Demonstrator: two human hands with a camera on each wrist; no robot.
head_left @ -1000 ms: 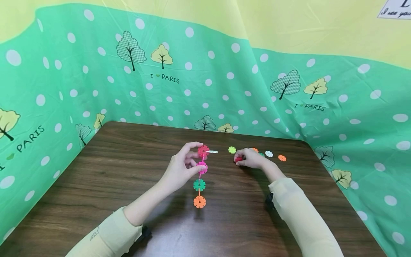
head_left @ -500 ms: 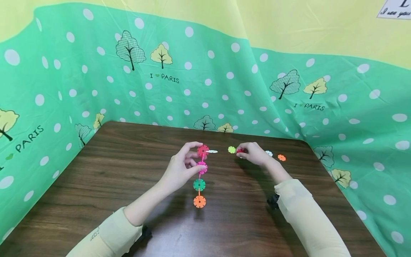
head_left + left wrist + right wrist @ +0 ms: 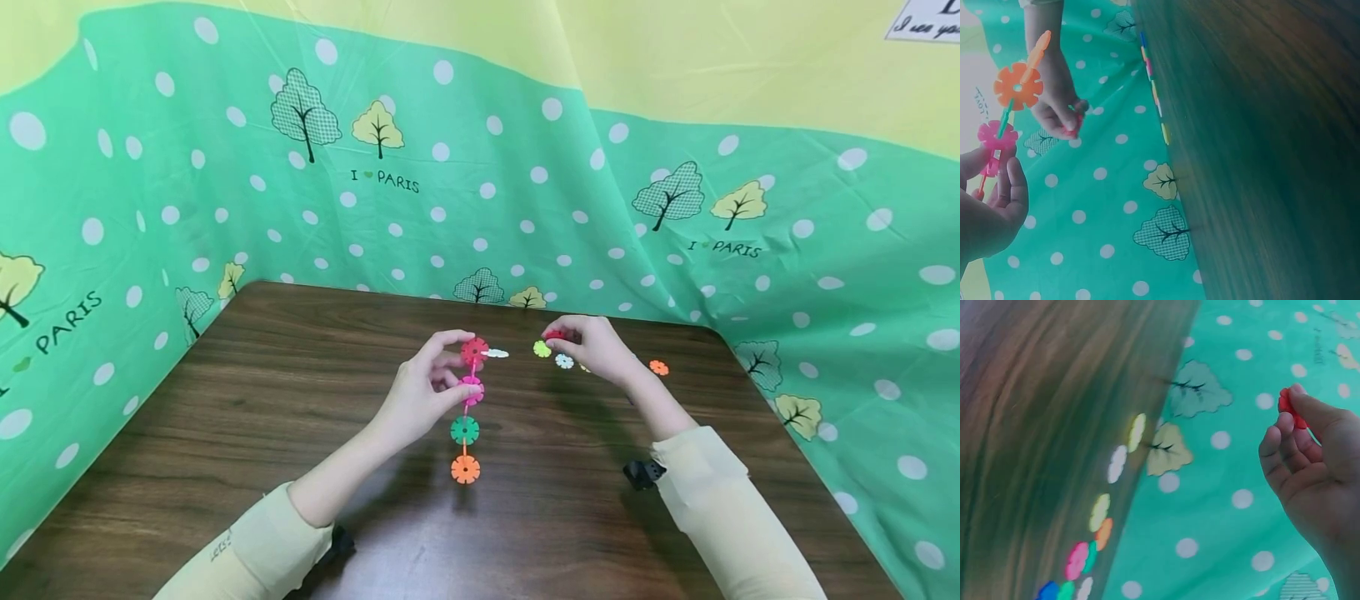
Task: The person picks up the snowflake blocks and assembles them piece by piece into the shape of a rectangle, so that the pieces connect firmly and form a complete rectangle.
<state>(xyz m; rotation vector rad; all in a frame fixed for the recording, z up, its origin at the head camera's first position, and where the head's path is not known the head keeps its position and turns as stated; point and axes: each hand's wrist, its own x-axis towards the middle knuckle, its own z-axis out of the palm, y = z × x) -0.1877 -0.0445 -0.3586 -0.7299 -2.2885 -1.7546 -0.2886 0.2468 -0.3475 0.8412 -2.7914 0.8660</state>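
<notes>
My left hand (image 3: 416,396) pinches a chain of interlocking notched plastic discs in the head view. A red disc (image 3: 474,352) sits at its top with a white disc (image 3: 497,353) sticking out to the right. Below it come a pink disc (image 3: 472,392), a green disc (image 3: 465,430) and an orange disc (image 3: 465,469), joined by discs seen edge-on. To the right, above the loose pieces, my right hand (image 3: 600,348) holds another red disc (image 3: 1284,402) between thumb and fingertips.
Loose discs lie in a row on the brown table (image 3: 300,417): yellow-green (image 3: 542,349), white (image 3: 564,362) and orange (image 3: 658,367) ones. In the right wrist view, pink (image 3: 1077,560) and blue (image 3: 1049,590) discs also show. A green dotted cloth (image 3: 420,233) hangs behind the table.
My right hand has risen from the table with the red disc, moving toward the far side. A white loose disc now shows below it. My left hand and the chain stay almost still.
</notes>
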